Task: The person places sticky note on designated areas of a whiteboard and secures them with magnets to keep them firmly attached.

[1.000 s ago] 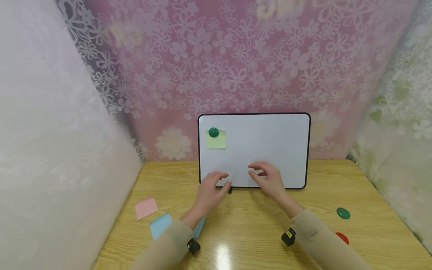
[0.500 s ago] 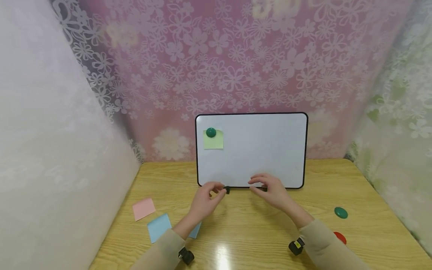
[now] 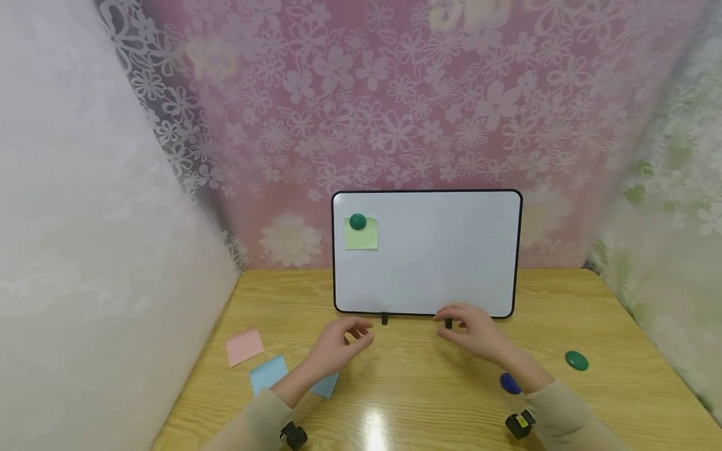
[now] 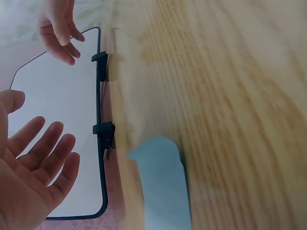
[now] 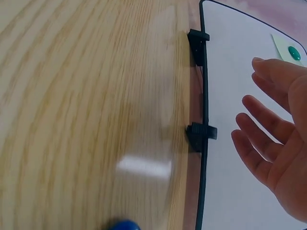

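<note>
A whiteboard (image 3: 429,257) with a black frame stands upright at the back of the table. At its upper left, a green magnet (image 3: 358,222) sits on a light green sticky note (image 3: 361,237). Two black feet (image 4: 104,134) hold the board's lower edge. My left hand (image 3: 338,343) hovers in front of the left foot, fingers loosely bent and holding nothing. My right hand (image 3: 472,331) is near the right foot (image 3: 448,323), also with relaxed, parted fingers and nothing between them. Both wrist views show the palms and spread fingers in front of the board.
A pink sticky note (image 3: 244,347) and two blue ones (image 3: 268,374) lie on the table at the left, one partly under my left forearm. On the right are a green magnet (image 3: 576,360) and a blue magnet (image 3: 510,383) beside my right forearm. Patterned curtains surround the table.
Both hands have drawn back from the board toward me and moved farther apart. The blue magnet has come into view by the right forearm, while the red one is now hidden.
</note>
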`<state>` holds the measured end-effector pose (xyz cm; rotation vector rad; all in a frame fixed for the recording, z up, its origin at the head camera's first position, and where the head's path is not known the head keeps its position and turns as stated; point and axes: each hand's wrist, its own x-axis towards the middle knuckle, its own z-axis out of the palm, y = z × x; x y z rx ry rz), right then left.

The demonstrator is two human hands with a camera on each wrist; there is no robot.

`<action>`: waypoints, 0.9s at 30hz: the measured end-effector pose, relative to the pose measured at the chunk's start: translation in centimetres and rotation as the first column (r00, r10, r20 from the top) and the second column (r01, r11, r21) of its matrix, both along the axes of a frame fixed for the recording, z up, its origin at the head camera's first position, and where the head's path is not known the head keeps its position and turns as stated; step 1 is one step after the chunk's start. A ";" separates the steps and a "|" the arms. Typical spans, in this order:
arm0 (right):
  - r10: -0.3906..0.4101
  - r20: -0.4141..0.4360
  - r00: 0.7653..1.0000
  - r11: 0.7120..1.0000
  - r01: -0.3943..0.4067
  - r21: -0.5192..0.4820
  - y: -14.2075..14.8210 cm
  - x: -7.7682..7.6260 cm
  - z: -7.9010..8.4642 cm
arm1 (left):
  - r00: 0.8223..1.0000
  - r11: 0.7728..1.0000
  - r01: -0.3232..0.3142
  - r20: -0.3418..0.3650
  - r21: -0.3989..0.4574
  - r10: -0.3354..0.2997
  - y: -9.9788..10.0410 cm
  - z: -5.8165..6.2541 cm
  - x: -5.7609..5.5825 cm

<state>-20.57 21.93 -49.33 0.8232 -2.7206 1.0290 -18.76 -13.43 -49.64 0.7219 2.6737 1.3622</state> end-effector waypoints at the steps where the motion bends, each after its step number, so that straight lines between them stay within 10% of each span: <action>1: 0.002 0.005 1.000 1.000 -0.002 0.004 0.3 0.1 0.1 | 1.000 1.000 0.011 0.001 -0.004 -0.011 -0.2 0.0 0.1; 27: 0.105 0.218 0.970 0.962 -0.155 0.223 7.5 2.2 0.8 | 0.993 0.980 0.120 0.019 -0.161 -0.118 -6.8 -1.6 1.1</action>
